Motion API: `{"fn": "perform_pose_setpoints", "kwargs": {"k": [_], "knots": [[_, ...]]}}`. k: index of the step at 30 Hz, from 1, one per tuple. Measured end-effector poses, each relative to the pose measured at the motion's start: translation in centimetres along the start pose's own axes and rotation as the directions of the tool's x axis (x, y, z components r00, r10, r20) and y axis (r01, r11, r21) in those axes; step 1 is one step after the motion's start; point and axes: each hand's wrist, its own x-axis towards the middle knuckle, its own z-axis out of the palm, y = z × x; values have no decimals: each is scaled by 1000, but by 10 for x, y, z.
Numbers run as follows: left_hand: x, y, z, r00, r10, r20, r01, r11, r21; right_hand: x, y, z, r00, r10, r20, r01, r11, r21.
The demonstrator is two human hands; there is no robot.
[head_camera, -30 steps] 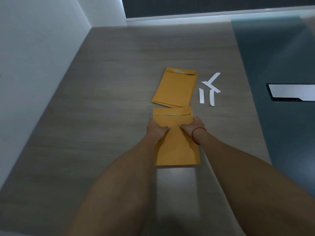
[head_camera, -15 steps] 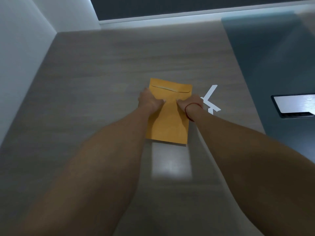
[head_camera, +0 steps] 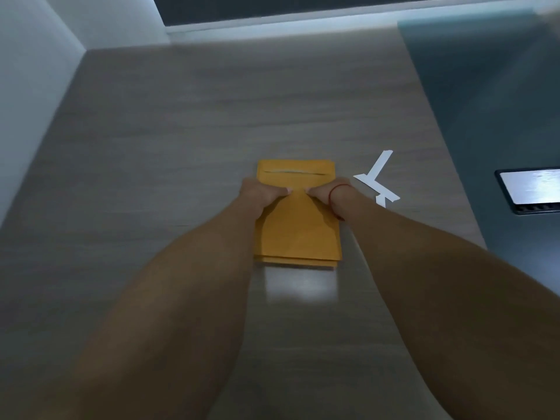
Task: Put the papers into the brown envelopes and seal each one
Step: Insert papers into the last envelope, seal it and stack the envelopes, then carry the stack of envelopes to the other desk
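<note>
A brown envelope (head_camera: 298,225) lies flap-end away from me on top of a stack of other brown envelopes (head_camera: 297,262), whose edges show beneath its near end. My left hand (head_camera: 263,194) grips the top envelope's left side and my right hand (head_camera: 327,192), with a red string at the wrist, grips its right side. The thumbs nearly meet at the middle, just below the folded flap. No loose paper sheets show.
Several white peel-off strips (head_camera: 377,180) lie just right of the envelopes on the grey wood-grain table (head_camera: 181,131). A dark tablet or phone (head_camera: 533,189) rests at the far right on a teal surface. A white wall bounds the left side.
Both hands carried the sealed envelope away from me and set it on the stack of envelopes; it now covers them. The view shifted with the reach.
</note>
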Motion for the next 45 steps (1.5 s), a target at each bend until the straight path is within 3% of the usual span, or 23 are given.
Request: {"fn": "perform_pose_setpoints", "kwargs": {"k": [4,8,12,19,23,30,33,39,45], "knots": [[-32,-28,-8,997,66,38,-65,998,-19,-33,21,2,996,-66,53,65,998,23],[-78,-33,-28,963,254,-86,-259,964,-54,-77,24,-7,968,-249,-20,249,958,142],[-123,-36,-48,879,405,-254,-430,902,-50,-120,18,-17,910,-401,-102,414,886,209],[-165,-68,-53,804,493,-333,-532,846,-33,-156,39,-15,872,-450,-191,489,812,319],[-175,-84,-40,792,512,-332,-523,850,63,-161,59,-6,869,-427,-250,490,810,321],[-184,-97,-36,810,521,-270,-486,853,190,-161,77,1,889,-400,-221,442,876,191],[-185,-90,-41,793,536,-290,-504,844,183,-160,72,-4,879,-408,-247,458,867,196],[-189,-106,-23,847,491,-203,-470,871,145,-162,93,-7,903,-369,-219,397,912,103],[-236,-92,-62,819,472,-326,-454,881,136,-213,66,-22,891,-440,-114,454,878,155]]}}
